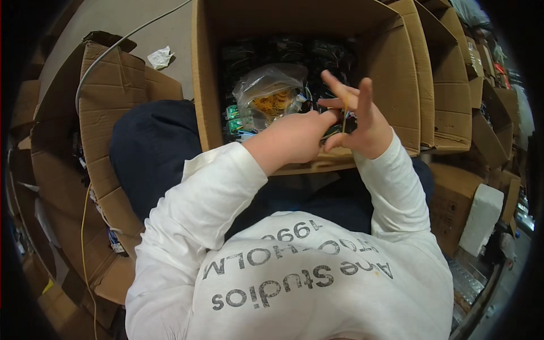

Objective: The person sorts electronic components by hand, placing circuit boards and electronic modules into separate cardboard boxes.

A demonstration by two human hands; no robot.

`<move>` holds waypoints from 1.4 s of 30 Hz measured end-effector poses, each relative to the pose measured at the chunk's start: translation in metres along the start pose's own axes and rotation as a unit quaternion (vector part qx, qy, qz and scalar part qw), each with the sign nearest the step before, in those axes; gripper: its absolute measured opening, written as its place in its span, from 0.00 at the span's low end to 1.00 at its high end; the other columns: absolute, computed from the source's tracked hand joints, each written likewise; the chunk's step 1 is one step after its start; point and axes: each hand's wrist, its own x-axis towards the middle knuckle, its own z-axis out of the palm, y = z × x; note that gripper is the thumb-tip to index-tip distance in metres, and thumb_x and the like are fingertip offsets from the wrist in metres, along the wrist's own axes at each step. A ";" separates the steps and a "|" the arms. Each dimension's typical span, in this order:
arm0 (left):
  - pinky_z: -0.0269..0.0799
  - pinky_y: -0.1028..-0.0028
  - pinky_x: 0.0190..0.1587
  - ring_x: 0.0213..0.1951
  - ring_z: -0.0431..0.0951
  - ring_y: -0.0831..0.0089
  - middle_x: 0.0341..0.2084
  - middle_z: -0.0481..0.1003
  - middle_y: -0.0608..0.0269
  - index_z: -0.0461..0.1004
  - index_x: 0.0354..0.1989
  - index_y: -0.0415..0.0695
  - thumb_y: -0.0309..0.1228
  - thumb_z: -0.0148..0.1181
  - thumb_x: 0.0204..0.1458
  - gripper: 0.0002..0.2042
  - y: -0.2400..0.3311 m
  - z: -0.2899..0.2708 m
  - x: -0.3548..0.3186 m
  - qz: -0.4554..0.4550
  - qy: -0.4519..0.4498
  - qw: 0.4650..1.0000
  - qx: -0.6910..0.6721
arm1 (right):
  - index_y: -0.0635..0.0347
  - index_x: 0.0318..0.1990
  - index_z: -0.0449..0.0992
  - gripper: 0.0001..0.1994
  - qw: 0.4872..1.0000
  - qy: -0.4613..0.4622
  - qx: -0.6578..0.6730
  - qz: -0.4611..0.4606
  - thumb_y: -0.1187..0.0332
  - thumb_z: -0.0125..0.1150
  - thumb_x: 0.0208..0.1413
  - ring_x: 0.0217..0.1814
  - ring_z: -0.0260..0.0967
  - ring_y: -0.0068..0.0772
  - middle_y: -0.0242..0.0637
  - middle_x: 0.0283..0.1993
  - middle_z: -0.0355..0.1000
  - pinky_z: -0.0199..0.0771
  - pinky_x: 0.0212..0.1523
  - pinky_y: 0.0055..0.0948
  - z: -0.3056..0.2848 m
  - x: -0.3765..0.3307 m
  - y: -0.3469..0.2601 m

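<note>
My left hand (294, 137) and my right hand (360, 122) meet over the near edge of an open cardboard box (391, 62). A yellow rubber band (344, 116) is stretched between the fingers of both hands, around something small and dark that I cannot make out. My right hand's fingers are spread upward. Inside the box lies a clear plastic bag of yellow rubber bands (272, 93) on top of several dark packaged items (283, 54), just beyond my hands.
Flattened and open cardboard boxes (107, 107) lie at my left, with a grey cable (122, 42) over them. More open cartons (453, 85) stand at the right, and a white foam block (480, 218). A crumpled paper scrap (160, 57) lies on the floor.
</note>
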 end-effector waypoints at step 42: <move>0.76 0.75 0.43 0.39 0.80 0.77 0.35 0.80 0.62 0.77 0.51 0.42 0.40 0.68 0.59 0.18 0.022 -0.012 -0.004 0.101 0.046 0.898 -0.425 | 0.39 0.80 0.28 0.45 0.871 0.186 0.286 0.354 0.59 0.58 0.69 0.47 0.82 0.49 0.55 0.52 0.76 0.86 0.46 0.42 -0.077 -0.035 0.056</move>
